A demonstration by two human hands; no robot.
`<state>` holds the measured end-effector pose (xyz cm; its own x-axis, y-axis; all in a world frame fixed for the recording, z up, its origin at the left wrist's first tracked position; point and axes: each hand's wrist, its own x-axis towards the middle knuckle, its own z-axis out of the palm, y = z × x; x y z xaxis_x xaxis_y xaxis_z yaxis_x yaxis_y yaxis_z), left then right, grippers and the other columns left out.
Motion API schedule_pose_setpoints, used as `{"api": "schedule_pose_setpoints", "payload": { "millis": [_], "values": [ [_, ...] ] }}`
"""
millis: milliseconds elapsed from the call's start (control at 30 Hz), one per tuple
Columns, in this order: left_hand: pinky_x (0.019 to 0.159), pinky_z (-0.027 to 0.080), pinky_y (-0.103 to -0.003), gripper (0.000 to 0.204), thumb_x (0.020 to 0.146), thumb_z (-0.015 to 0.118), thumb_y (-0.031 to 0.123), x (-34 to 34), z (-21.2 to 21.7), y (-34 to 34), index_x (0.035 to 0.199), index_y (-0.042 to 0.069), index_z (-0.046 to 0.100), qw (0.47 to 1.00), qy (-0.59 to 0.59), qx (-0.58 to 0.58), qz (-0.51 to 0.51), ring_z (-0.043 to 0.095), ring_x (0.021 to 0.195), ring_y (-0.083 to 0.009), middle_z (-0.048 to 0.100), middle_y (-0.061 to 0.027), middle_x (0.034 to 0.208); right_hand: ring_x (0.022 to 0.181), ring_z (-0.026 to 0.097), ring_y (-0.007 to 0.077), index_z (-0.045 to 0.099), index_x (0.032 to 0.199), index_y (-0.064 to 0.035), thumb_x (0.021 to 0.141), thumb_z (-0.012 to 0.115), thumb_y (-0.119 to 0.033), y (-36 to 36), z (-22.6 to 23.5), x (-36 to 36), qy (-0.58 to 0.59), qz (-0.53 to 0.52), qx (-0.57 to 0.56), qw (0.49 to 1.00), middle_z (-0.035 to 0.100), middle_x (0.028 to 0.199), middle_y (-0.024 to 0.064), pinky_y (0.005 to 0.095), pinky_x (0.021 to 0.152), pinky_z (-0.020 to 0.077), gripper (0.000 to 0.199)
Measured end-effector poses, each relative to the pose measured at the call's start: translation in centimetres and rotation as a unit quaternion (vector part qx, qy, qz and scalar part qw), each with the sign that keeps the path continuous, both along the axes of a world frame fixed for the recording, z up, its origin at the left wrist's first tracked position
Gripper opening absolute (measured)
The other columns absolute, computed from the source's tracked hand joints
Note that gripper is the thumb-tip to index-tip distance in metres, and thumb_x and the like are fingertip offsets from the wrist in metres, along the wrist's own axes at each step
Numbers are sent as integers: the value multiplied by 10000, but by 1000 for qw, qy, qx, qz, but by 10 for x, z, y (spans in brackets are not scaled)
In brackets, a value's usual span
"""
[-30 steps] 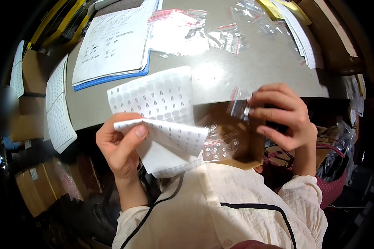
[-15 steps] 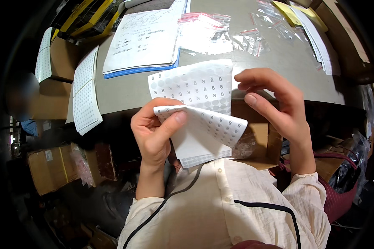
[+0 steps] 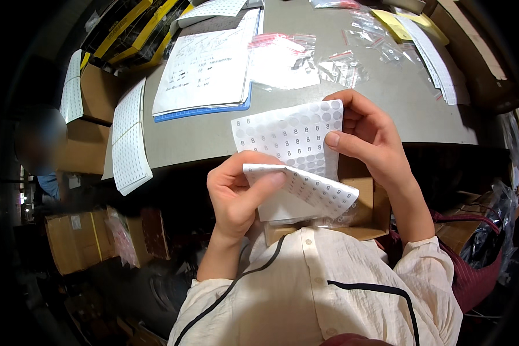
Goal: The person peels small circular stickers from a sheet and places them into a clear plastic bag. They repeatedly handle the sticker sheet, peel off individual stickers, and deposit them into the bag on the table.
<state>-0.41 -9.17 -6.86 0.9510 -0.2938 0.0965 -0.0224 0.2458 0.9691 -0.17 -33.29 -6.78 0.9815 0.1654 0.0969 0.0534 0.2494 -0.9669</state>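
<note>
A white sheet of small round stickers [image 3: 288, 130], printed with rows of dark marks, is held up in front of my chest. Its lower part is folded over toward me. My left hand [image 3: 233, 193] pinches the fold, thumb on top and fingers beneath. At the upper right edge, my right hand [image 3: 375, 130] grips the sheet with the thumb on its face; the other fingers are partly hidden behind it. Below the sheet, an open cardboard box [image 3: 379, 210] by my lap holds clear plastic bags [image 3: 343, 216].
On the grey table [image 3: 207, 135] lie handwritten papers [image 3: 205, 69] on a blue folder, red-edged zip bags [image 3: 285, 60] and small bags with rings [image 3: 343, 69]. Banded sticker sheets [image 3: 130, 135] overhang the left edge. Cartons [image 3: 75, 239] stand below left. Another person is at the far left.
My right hand, previously apart from the sheet with fingers spread, has closed on its upper right edge. The left hand and sheet appear slightly lower and farther right in view.
</note>
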Motion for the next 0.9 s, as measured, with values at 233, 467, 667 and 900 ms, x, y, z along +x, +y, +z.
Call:
{"api": "schedule_pose_setpoints", "payload": {
  "millis": [233,467,667,900],
  "values": [
    [800,515,-257,143,845,740,-47,0,-2,0,987,-36,746,1000,-5,12,-21,674,846,-112,754,-84,925,991,628,100,600,1201,-4,897,734,-101,-3,9,3,-16,-22,-7,1000,642,1092,32,264,870,517,347],
    [790,492,-256,155,791,718,-16,1,4,-8,945,-31,740,998,-31,48,-2,668,810,-138,743,-96,885,915,609,67,608,1194,-8,913,724,-39,-9,13,18,-109,-105,-13,988,636,1075,16,222,818,494,305],
    [786,484,-247,160,791,721,-22,13,11,4,949,-43,736,995,-37,69,59,649,807,-131,731,-80,887,945,642,109,601,1283,5,980,676,-119,-15,18,34,-96,-116,-20,988,658,1119,59,245,844,511,336],
    [801,489,-247,224,835,740,52,85,25,77,1031,-56,727,976,-103,40,187,651,817,-130,728,-71,895,1000,666,148,615,1275,13,1020,612,-137,-36,-16,35,-40,-141,-35,989,667,1137,91,287,904,533,296]
  ]
}}
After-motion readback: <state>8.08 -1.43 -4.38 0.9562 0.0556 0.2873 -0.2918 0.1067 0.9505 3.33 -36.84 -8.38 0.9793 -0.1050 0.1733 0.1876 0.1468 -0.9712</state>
